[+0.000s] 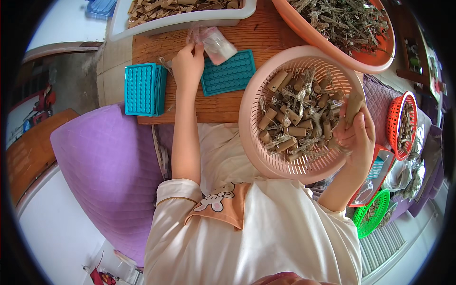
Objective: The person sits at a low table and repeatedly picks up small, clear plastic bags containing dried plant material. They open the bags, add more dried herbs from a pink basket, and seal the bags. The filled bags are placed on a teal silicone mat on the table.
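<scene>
The tubes (277,81) are tan, the basket (248,102) pink, the tray (228,73) teal.

the wooden table (269,31) bears stacked teal trays (140,90), another tray (229,75), a white tub (209,23).

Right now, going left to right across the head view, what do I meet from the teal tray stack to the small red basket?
Teal tray stack → left hand → single teal tray → pink basket → small red basket.

To your left: a purple quilted fabric cover (102,175), a flat brown wooden surface (35,154) and a translucent blue plastic bundle (100,8). Lower right: a pale ribbed panel (385,248).
</scene>
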`<state>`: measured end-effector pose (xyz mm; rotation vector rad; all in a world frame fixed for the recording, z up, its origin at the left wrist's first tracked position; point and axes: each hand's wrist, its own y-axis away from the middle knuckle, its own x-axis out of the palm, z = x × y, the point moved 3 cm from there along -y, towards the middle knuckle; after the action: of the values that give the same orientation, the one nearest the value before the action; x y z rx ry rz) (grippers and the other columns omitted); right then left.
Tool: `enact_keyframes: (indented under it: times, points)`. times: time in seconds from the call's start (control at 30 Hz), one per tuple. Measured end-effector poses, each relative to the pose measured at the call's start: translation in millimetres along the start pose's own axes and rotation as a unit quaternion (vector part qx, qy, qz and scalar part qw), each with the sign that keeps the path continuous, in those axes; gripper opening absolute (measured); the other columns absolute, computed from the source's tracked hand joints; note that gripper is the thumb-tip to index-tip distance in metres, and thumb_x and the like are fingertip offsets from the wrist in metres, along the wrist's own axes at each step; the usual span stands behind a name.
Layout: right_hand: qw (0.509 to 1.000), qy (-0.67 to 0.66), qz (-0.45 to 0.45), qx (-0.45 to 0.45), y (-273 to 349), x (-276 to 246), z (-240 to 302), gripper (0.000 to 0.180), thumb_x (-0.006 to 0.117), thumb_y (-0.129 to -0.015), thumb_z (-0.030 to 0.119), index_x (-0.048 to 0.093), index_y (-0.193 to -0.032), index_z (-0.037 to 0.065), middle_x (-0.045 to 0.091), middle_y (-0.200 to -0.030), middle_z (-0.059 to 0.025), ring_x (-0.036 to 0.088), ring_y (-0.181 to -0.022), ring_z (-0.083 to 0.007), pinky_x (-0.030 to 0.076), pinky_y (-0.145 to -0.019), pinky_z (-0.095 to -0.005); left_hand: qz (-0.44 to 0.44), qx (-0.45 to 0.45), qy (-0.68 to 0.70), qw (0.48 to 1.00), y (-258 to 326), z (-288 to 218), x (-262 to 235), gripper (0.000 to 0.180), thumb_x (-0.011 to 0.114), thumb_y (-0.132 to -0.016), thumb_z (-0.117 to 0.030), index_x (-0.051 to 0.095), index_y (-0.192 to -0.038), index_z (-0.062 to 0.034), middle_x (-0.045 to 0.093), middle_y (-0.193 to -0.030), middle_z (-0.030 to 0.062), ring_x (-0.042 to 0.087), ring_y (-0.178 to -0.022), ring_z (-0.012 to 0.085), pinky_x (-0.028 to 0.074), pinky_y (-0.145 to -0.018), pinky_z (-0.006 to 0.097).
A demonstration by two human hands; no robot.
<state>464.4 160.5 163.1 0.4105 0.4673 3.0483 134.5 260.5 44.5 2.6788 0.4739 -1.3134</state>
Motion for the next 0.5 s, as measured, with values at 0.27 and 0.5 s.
enact_keyframes:
  times: [0.27,0.5]
  points:
    - [0.989,-0.138,-0.023,0.043,-11,41,-20,0.035,0.039,-0.092,0.021,0.041,-0.116,-0.004,0.052,-0.091,-0.0077,0.047,-0.059,-0.0081,0.044,-0.054,-0.0234,-0.091,0.128,-0.005,0.988,5,0,4,0.014,0.050,-0.082,-0.017,0.054,-0.084,-0.0038,0.060,-0.071,0.0182,0.058,-0.067,0.0373,0.045,-0.059,0.043]
    - [0.862,-0.391,0.314,0.069,14,78,-27,0.039,0.044,-0.089,0.031,0.036,-0.113,0.001,0.053,-0.088,-0.0164,0.053,-0.061,-0.0222,0.046,-0.056,-0.0308,-0.069,-0.007,0.091,0.993,-4,2,-3,0.018,0.039,-0.088,-0.019,0.049,-0.090,-0.0045,0.059,-0.063,0.0176,0.058,-0.064,0.0369,0.044,-0.059,0.043]
